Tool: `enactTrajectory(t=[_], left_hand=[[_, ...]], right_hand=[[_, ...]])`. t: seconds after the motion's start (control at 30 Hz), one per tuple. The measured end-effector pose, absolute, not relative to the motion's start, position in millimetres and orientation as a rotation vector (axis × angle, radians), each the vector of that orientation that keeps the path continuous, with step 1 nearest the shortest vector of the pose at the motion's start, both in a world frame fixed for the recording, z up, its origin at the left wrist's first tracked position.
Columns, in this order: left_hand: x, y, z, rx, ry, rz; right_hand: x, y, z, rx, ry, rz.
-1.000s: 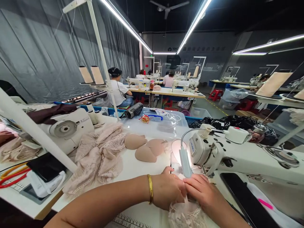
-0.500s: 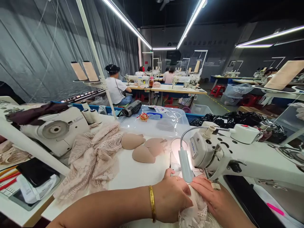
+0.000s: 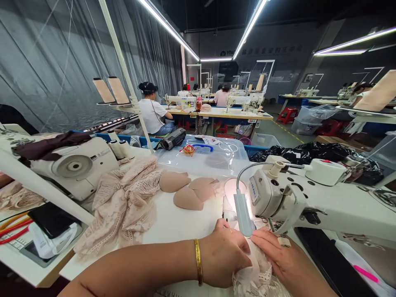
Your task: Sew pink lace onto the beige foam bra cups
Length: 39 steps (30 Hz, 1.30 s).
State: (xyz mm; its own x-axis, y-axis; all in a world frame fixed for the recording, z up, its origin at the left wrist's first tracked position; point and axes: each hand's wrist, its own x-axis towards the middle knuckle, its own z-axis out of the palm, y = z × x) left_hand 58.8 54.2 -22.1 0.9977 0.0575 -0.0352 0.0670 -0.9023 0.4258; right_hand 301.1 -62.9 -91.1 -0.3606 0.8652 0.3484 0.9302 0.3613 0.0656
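Beige lace fabric [image 3: 254, 277] lies under both hands, just in front of the sewing machine head [image 3: 262, 194]. My left hand [image 3: 221, 255], with a gold bangle at the wrist, has its fingers curled on the fabric's left side. On the fabric's right side, my right hand [image 3: 275, 253] lies flat with its fingers stretched toward the needle area. A small grey lamp [image 3: 243, 214] on a bent neck lights this spot and hides the needle. Behind the lamp is a round pale cup piece [image 3: 230, 192]. Several tan bra cups [image 3: 188, 199] rest further left.
A heap of beige lace [image 3: 123, 202] covers the table's left part. Behind stands a clear plastic box [image 3: 213, 154] with a dark camcorder-like device [image 3: 173, 139]. Another sewing machine [image 3: 77, 165] is at left. A black phone-like slab [image 3: 328, 255] lies right. A seated person [image 3: 151, 111] works further off.
The view has shifted slightly, so the surroundings sit a little differently in frame. Both hands keep almost the same place on the lace fabric.
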Motion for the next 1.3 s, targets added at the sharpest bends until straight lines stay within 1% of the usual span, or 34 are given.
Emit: enactTrajectory(t=[0.2,0.37,0.5,0.63,0.83,0.93,1.13,1.3], left_hand=[[62.1,64.5,-22.3,2.689,0.023,0.043],[66.6,79.1,-28.7,2.716,-0.057,0.15],[69.8,93.5,-25.7,2.776,-0.114,0.138],[70.6,104.5,-21.9,2.763,-0.155,0.132],[63.3,101.5,-18.4,2.882,-0.275,0.144],[61.5,100.3,-16.8,2.915,-0.286,0.106],[63.8,106.5,-19.4,2.948,-0.232,0.137],[66.7,110.2,-21.6,2.928,-0.154,0.165]], right_hand=[[295.3,-67.6,-102.1,-1.718,-2.203,-0.313],[298.4,-66.5,-103.4,-1.726,-2.231,-0.376],[306.7,-64.0,-96.5,-1.621,-2.316,-0.336],[299.4,-66.9,-86.6,-1.618,-2.254,-0.218],[282.3,-69.4,-72.5,-1.498,-2.261,-0.141],[282.4,-68.7,-71.3,-1.514,-2.257,-0.116],[297.0,-68.8,-82.5,-1.572,-2.297,-0.182],[310.0,-69.2,-87.8,-1.613,-2.226,-0.35]])
